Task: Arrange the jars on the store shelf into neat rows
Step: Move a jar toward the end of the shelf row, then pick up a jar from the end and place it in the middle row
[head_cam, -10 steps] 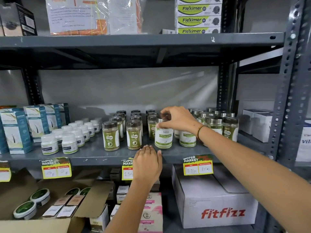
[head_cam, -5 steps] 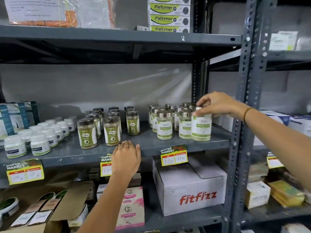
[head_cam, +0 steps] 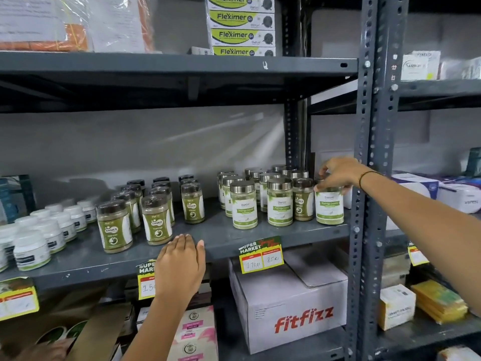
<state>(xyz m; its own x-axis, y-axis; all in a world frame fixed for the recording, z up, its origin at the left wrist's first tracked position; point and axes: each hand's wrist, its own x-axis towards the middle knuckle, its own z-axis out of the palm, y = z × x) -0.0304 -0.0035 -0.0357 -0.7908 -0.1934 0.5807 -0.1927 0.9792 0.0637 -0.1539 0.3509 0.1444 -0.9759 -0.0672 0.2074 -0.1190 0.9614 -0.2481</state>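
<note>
Fingers (head_cam: 328, 184) of the right hand (head_cam: 341, 174) are curled over the lid of the moringa jar (head_cam: 329, 207), gripping it from above. That jar stands upright at the far right end of the grey metal shelf (head_cam: 223, 238), just beside the perforated upright post (head_cam: 363, 152) and next to a brown-lidded jar (head_cam: 303, 199). The left hand (head_cam: 181, 267) lies flat with fingers extended and together, palm against the shelf's front lip, holding nothing.

Steel-lidded jars (head_cam: 260, 196): three in the front row including the held one; those behind overlap, roughly seven more, though an exact count cannot be made. All are cylindrical, clear-walled, with green-and-white labels and pale green powder. Dark-capped jars (head_cam: 153, 212) stand in three files to the left, about ten. White plastic bottles (head_cam: 39, 238) with rounded caps sit farther left. Two yellow price tags (head_cam: 261, 256) hang from the lip.
</note>
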